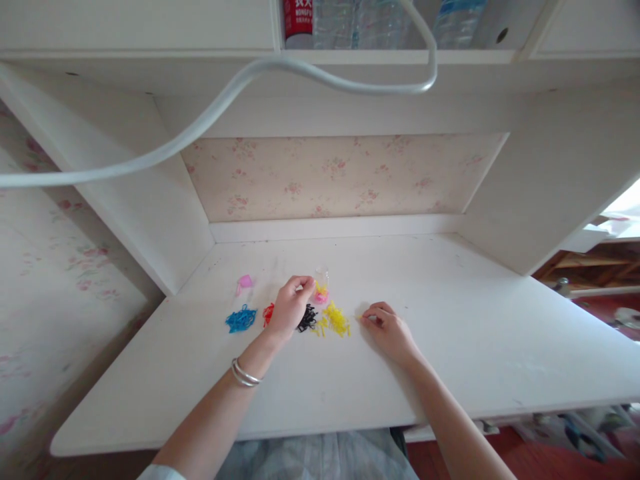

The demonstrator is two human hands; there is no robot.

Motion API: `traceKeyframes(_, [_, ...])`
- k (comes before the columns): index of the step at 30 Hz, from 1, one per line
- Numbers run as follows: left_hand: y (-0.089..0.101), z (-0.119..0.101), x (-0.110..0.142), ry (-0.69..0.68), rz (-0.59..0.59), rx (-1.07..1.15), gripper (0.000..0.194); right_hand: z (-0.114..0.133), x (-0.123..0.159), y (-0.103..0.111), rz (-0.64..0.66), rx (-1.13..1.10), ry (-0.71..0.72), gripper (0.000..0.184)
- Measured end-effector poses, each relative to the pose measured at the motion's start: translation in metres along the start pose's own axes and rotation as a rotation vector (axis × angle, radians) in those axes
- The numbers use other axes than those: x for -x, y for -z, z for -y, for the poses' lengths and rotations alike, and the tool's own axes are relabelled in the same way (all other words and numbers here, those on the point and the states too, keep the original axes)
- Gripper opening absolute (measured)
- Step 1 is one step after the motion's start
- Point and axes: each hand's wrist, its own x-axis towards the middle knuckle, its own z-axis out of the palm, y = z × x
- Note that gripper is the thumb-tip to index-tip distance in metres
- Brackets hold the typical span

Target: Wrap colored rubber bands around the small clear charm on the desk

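Observation:
My left hand is closed in a pinch beside a small clear container, which has yellow and pink bits in its lower part. What the left fingertips hold, if anything, is too small to make out. Below the container lies a loose pile of small yellow bands. A black pile is partly covered by my left hand, as is a red pile. Further left is a blue pile. To the right of the yellow pile, my right hand rests on the desk, thumb and fingers pinched around a tiny pale yellow piece.
A pink plastic piece lies behind the blue pile on the white desk. A thick white cable crosses in front of the upper shelf. Plastic bottles and a red-labelled item stand in the shelf.

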Motion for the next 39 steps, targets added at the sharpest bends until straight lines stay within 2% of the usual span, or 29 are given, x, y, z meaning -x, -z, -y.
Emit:
traceKeyframes(6, [-0.001, -0.016, -0.032, -0.105, -0.018, -0.072, 0.026, 0.002, 0.001, 0.002, -0.012, 0.018, 0.007, 0.026])
traceKeyframes(10, [-0.008, -0.016, -0.047, -0.128, -0.017, -0.121, 0.024, 0.001, 0.001, 0.001, -0.021, 0.021, 0.007, 0.024])
traceKeyframes(17, [-0.018, 0.0, -0.054, -0.169, 0.01, -0.227, 0.025, -0.001, 0.001, 0.001, -0.035, 0.019, 0.014, 0.024])
traceKeyframes(23, [-0.015, 0.003, -0.056, -0.179, 0.033, -0.245, 0.026, 0.0, 0.001, 0.001, -0.036, 0.013, 0.015, 0.024])
traceKeyframes(27, [-0.005, -0.002, -0.044, -0.196, 0.006, -0.242, 0.026, -0.001, 0.001, 0.0, -0.059, -0.025, 0.007, 0.025])
traceKeyframes(31, [0.008, -0.003, -0.014, -0.219, 0.076, -0.28, 0.028, -0.001, -0.001, 0.001, -0.131, -0.11, -0.004, 0.028])
traceKeyframes(36, [0.019, 0.011, 0.024, -0.214, 0.146, -0.409, 0.027, 0.006, -0.008, 0.003, -0.185, -0.204, -0.032, 0.033])
traceKeyframes(39, [0.022, 0.02, 0.039, -0.208, 0.204, -0.507, 0.026, 0.02, -0.019, 0.006, -0.2, -0.248, -0.006, 0.034])
